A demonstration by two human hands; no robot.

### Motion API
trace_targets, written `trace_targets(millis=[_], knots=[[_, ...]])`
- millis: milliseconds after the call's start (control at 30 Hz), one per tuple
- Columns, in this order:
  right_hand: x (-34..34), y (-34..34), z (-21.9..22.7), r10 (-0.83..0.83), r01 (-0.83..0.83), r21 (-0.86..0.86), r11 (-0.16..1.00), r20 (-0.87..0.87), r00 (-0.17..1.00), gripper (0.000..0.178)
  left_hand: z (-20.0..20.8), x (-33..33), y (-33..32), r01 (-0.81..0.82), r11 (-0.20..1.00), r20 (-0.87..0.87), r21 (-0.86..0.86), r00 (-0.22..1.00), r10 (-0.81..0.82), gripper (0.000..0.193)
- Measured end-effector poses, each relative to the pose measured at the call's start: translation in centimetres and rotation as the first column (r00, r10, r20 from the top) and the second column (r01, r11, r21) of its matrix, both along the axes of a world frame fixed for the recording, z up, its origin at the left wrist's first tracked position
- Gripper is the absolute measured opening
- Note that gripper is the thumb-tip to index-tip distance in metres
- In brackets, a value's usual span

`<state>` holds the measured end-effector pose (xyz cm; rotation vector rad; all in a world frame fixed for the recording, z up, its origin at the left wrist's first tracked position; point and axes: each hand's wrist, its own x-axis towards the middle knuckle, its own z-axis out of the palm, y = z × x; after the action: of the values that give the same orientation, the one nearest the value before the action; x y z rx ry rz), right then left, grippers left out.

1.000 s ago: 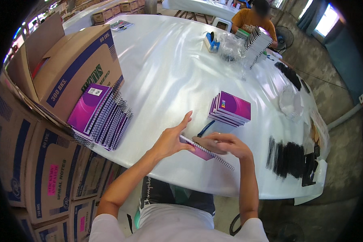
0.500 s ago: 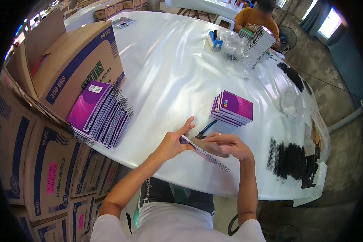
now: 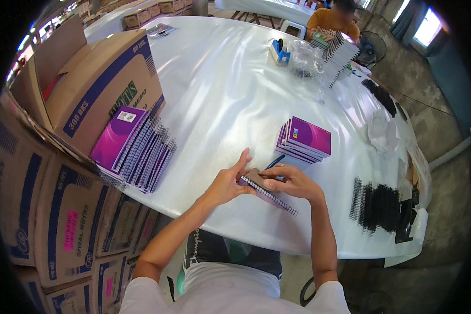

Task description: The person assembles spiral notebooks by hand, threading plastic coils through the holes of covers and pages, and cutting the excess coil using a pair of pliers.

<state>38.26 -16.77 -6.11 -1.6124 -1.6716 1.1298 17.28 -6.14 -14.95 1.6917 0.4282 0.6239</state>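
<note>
A small spiral notebook (image 3: 255, 178) with a brown back is held over the near table edge. My left hand (image 3: 225, 184) is closed on its left end, the thumb raised. The fingers of my right hand (image 3: 296, 182) are closed on the brown face. Along the notebook's near edge runs a wire coil (image 3: 287, 207), whose free end sticks out past it on the right. Just beyond my right hand lies a tool with a blue handle (image 3: 275, 161), partly hidden by my fingers. Behind it stands a stack of purple notebooks (image 3: 310, 134).
A larger pile of purple spiral notebooks (image 3: 119, 132) leans by an open cardboard box (image 3: 115, 78) at left, above stacked cartons (image 3: 73, 225). Black coils (image 3: 377, 206) lie at right. A co-worker (image 3: 332, 22) sits at the far side behind more notebooks (image 3: 340, 52).
My right hand has moved left and in onto the notebook. The brown back, blurred before, now lies flat against the coil edge. The co-worker's hands have shifted on their notebooks.
</note>
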Motion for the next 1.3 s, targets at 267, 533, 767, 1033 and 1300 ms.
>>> trace_targets(millis=[267, 533, 767, 1033, 1300], knots=[[3.7, -9.2, 2.2, -0.298, 0.383, 0.030, 0.923, 0.685, 0.665, 0.044, 2.1, -1.5, 0.7, 0.238, 0.967, -0.042, -0.086, 0.969, -0.243, 0.053], [-1.3, -2.9, -3.6, -0.276, 0.012, 0.407, 0.914, 0.598, 0.753, 0.048, 2.6, -5.6, -0.4, -0.004, 0.996, 0.036, -0.084, 0.999, 0.007, 0.045], [-1.0, -2.8, -7.6, -0.440, 0.024, 0.497, 0.868, 0.744, 0.502, 0.040, 3.8, -5.1, -2.5, -0.207, 0.948, 0.058, -0.241, 0.972, 0.227, 0.050], [-11.9, -6.6, -2.7, -0.504, 0.169, 0.644, 0.746, 0.380, 0.776, 0.043, -0.1, -5.3, -2.7, -0.322, 0.946, 0.032, -0.024, 0.946, 0.323, 0.053], [-13.6, -5.4, -1.7, -0.495, 0.069, 0.667, 0.742, 0.475, 0.727, 0.043, 4.0, -5.2, -4.2, -0.348, 0.872, -0.226, 0.345, 0.871, 0.437, 0.056]])
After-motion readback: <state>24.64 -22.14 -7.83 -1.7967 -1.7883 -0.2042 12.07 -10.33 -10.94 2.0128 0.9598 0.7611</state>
